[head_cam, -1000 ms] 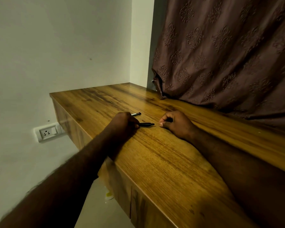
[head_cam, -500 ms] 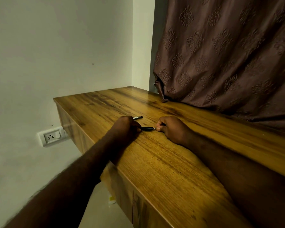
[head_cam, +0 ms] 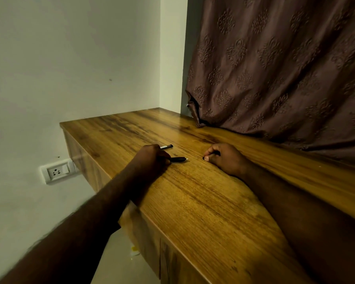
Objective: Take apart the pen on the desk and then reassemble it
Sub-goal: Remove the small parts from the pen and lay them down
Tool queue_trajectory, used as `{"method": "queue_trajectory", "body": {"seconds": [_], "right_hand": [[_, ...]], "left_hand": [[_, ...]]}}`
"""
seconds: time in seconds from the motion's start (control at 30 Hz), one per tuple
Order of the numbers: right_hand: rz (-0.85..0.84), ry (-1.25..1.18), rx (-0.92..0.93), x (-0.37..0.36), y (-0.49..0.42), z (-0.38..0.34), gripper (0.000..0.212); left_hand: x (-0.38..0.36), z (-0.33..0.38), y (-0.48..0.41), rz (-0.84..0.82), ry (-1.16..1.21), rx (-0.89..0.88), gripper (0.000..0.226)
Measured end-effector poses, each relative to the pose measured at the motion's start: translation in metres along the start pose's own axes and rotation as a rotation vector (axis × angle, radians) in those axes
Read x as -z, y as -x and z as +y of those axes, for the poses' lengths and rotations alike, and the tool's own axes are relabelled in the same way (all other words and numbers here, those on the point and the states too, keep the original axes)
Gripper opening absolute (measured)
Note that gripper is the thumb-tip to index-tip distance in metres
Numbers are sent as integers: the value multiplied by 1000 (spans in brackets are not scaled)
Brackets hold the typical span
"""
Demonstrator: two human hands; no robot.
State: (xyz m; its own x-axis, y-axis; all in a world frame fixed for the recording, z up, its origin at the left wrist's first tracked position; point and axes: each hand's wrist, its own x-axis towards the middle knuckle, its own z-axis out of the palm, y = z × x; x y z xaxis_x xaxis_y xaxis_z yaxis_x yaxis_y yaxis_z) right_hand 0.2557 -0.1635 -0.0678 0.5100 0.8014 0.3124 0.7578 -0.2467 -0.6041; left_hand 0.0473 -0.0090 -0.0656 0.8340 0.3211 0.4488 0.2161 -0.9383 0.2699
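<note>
On the wooden worktop (head_cam: 203, 201), the pen barrel (head_cam: 177, 159) is pinned low by the closed left hand (head_cam: 152, 158); a small piece, seemingly the tip, is pinched by the right hand (head_cam: 223, 157), evidently pulled apart.

Wood-grain table (head_cam: 203, 212) shoved into the corner, with a brown curtain (head_cam: 285, 78) bunched up on its back edge. On top there's a black pen piece (head_cam: 178, 159) with a pale tip, a second slim piece (head_cam: 166, 146) just behind it, and both hands resting on the wood.
</note>
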Motion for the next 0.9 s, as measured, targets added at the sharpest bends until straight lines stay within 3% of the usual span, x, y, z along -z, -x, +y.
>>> {"method": "queue_trajectory", "body": {"seconds": [0.6, 0.67, 0.73, 0.8, 0.9], "right_hand": [[-41, -124, -36, 2, -1, 4, 21], [19, -161, -26, 1, 0, 4, 17], [192, -184, -6, 2, 0, 4, 9], [332, -182, -1, 4, 0, 4, 17], [299, -112, 36, -1, 5, -4, 23]], "left_hand": [[1, 0, 1, 12, -17, 0, 18], [-1, -1, 0, 10, -38, 4, 18], [-1, 0, -1, 16, -58, -12, 17], [-1, 0, -1, 18, -55, -19, 17], [-1, -2, -2, 9, -22, 5, 18]]}}
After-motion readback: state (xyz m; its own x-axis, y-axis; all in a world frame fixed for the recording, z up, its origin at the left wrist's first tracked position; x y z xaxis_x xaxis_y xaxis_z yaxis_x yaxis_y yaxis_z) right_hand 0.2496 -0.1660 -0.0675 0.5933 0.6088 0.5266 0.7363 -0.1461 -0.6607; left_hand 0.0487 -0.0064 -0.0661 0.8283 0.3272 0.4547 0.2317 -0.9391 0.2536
